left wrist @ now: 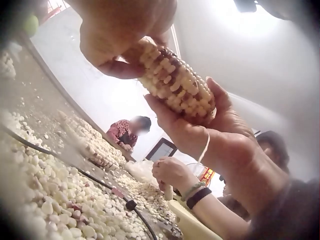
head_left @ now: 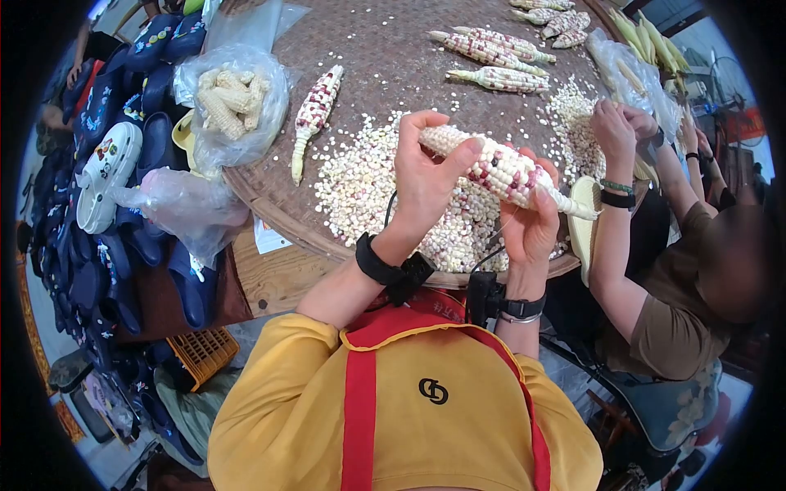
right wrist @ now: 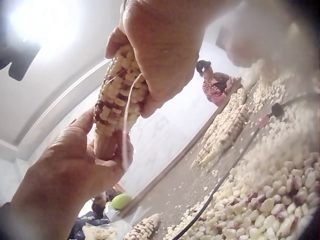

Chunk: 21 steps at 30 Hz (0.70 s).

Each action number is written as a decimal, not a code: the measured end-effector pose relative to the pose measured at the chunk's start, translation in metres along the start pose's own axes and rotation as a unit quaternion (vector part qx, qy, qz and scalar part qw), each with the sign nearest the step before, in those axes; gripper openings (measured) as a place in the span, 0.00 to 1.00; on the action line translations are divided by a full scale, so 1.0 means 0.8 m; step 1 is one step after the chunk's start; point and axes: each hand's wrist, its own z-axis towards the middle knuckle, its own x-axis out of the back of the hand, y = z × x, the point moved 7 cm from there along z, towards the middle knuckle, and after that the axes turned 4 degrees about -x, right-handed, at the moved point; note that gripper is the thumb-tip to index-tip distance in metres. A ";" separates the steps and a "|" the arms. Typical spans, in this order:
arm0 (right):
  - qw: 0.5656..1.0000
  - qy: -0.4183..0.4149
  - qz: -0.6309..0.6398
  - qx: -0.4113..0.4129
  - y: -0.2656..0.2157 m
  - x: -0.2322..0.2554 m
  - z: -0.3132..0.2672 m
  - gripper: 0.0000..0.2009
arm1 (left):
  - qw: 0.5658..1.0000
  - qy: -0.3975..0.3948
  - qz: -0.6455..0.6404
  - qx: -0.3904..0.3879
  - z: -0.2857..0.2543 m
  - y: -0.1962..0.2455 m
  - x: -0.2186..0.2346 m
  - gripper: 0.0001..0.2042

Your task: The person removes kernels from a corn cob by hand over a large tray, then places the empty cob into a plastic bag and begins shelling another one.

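Observation:
A partly stripped corn cob (head_left: 509, 173) is held between both hands above the heap of loose kernels (head_left: 368, 180). Its left end is bare; white and dark red kernels still cover the rest. My left hand (head_left: 427, 176) grips the bare end, with its thumb against the edge of the kernel rows. My right hand (head_left: 530, 221) holds the cob near its pale stalk end, fingers curled round it. In the right wrist view a thin pale strand hangs across the cob (right wrist: 120, 95). Part of the cob is hidden behind the fingers.
Whole cobs (head_left: 495, 53) lie farther back on the round woven tray (head_left: 368, 49), and another cob (head_left: 315, 110) lies left. A plastic bag (head_left: 274, 114) of bare cobs stands at its left rim. Blue clogs (head_left: 192, 286) crowd the left. Another person's hands (head_left: 618, 127) work at right.

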 end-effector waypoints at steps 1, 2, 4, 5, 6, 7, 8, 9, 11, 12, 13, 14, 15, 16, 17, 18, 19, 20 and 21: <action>1.000 0.001 0.000 -0.003 0.000 -0.001 0.000 0.22 | 1.000 0.009 -0.002 -0.006 0.001 0.001 0.001 0.21; 1.000 0.001 0.000 -0.003 0.000 -0.001 0.000 0.22 | 1.000 0.009 -0.002 -0.006 0.001 0.000 0.002 0.21; 1.000 -0.003 0.002 -0.010 0.001 0.000 0.001 0.22 | 1.000 0.011 -0.002 -0.008 0.001 0.000 0.003 0.19; 1.000 -0.003 0.003 -0.010 0.001 0.001 0.002 0.22 | 1.000 0.011 -0.001 -0.009 0.002 0.000 0.004 0.19; 1.000 -0.007 0.012 -0.009 0.001 0.002 0.002 0.22 | 1.000 0.012 -0.002 -0.008 0.001 0.000 0.004 0.19; 1.000 -0.011 0.021 -0.008 0.002 0.002 0.002 0.22 | 1.000 0.012 -0.001 -0.006 0.001 0.001 0.004 0.19; 1.000 -0.010 0.022 -0.007 0.003 0.002 0.002 0.22 | 1.000 0.011 0.000 -0.006 0.001 0.002 0.004 0.19; 0.999 -0.012 0.031 -0.011 0.004 0.003 0.003 0.21 | 1.000 0.014 0.003 -0.016 0.001 0.004 0.005 0.18; 0.999 -0.015 0.041 -0.015 0.005 0.001 0.003 0.21 | 0.999 0.017 0.007 -0.028 0.001 0.007 0.007 0.17; 0.999 -0.009 0.039 -0.020 0.005 0.001 0.002 0.21 | 0.999 0.014 0.029 -0.027 0.002 0.006 0.010 0.15; 0.999 -0.003 0.037 -0.024 0.006 0.001 0.002 0.21 | 0.998 0.012 0.051 -0.026 0.003 0.005 0.012 0.13; 0.999 -0.003 0.037 -0.023 0.006 0.000 0.002 0.21 | 0.998 0.011 0.051 -0.027 0.004 0.004 0.013 0.13; 0.999 -0.006 0.036 -0.020 0.006 0.000 0.002 0.21 | 0.999 0.016 0.039 -0.035 0.004 0.004 0.014 0.13; 0.999 -0.008 0.035 -0.018 0.006 0.000 0.002 0.21 | 0.999 0.021 0.026 -0.042 0.004 0.004 0.014 0.13; 0.999 -0.008 0.035 -0.017 0.007 0.000 0.001 0.21 | 0.999 0.021 0.026 -0.042 0.003 0.006 0.013 0.13; 0.999 -0.015 0.042 -0.013 0.006 0.000 0.002 0.22 | 0.999 0.018 0.010 -0.045 0.002 0.009 0.011 0.12; 0.998 -0.023 0.049 -0.010 0.006 0.000 0.002 0.22 | 0.999 0.016 -0.005 -0.048 0.002 0.011 0.010 0.11; 0.998 -0.023 0.049 -0.010 0.007 0.000 0.002 0.22 | 0.999 0.017 -0.005 -0.049 0.001 0.012 0.009 0.11; 0.997 -0.010 0.076 -0.020 0.009 0.004 0.002 0.22 | 0.998 0.021 -0.004 -0.056 0.001 0.014 0.009 0.11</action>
